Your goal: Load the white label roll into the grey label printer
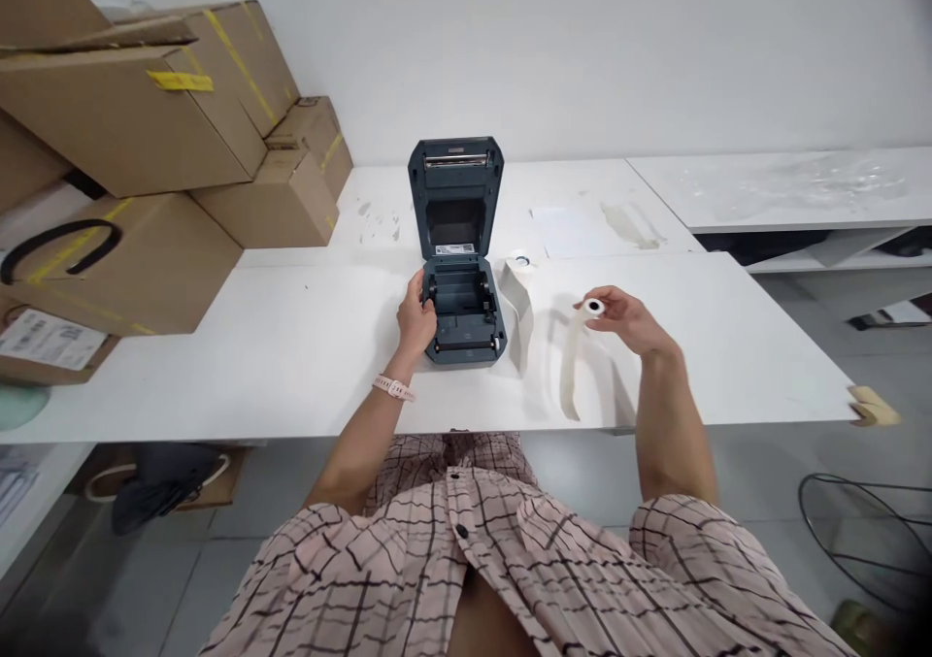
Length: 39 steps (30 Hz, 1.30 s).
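Near the centre of the frame, a label printer (460,327) stands with its lid raised on the white table (291,346). The left hand (417,319) is clasped on the printer's left edge. Right of centre, the right hand (620,317) pinches a small paper roll (588,314), its loose strip hanging downward. Cardboard boxes (146,123) are stacked at upper left.
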### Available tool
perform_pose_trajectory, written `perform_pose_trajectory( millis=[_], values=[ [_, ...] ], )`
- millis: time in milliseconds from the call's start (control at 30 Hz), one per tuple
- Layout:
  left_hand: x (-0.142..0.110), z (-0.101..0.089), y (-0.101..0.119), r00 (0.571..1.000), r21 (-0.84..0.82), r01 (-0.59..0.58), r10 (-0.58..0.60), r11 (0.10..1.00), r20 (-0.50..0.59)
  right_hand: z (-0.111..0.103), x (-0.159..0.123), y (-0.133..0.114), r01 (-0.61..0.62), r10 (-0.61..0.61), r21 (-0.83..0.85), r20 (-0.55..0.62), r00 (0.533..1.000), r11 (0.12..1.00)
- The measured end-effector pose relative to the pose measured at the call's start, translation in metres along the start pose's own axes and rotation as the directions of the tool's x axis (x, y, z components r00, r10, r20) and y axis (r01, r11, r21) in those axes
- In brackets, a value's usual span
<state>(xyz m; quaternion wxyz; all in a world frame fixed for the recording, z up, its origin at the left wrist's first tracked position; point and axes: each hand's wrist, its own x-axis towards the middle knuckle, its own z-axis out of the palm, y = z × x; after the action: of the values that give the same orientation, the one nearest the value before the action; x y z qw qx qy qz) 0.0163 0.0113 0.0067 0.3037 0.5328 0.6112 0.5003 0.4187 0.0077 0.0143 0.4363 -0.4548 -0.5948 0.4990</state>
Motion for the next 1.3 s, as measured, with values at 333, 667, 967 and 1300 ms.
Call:
perform_pose_trajectory(
  millis=[333,667,967,1300],
  values=[
    [-0.002,-0.002,0.003,1.0,-0.016,0.018,-0.018,1.0,0.004,0.025,0.044,0.031,-0.068,0.066,0.077,0.022,0.998,0.995],
    [0.0,0.0,0.003,1.0,-0.012,0.028,-0.028,1.0,-0.006,0.046,0.132,-0.02,-0.141,0.179,-0.235,0.149,0.972,0.962],
    [-0.003,0.002,0.002,1.0,-0.002,0.018,-0.018,1.0,-0.006,0.088,0.131,-0.04,-0.031,0.026,-0.129,-0.043,0.999,0.991],
    [-0.005,0.001,0.011,0.998,0.0,0.062,-0.062,0.998,-0.002,0.177,0.125,-0.125,0.456,0.078,-0.665,0.61,0.789,0.591]
  ],
)
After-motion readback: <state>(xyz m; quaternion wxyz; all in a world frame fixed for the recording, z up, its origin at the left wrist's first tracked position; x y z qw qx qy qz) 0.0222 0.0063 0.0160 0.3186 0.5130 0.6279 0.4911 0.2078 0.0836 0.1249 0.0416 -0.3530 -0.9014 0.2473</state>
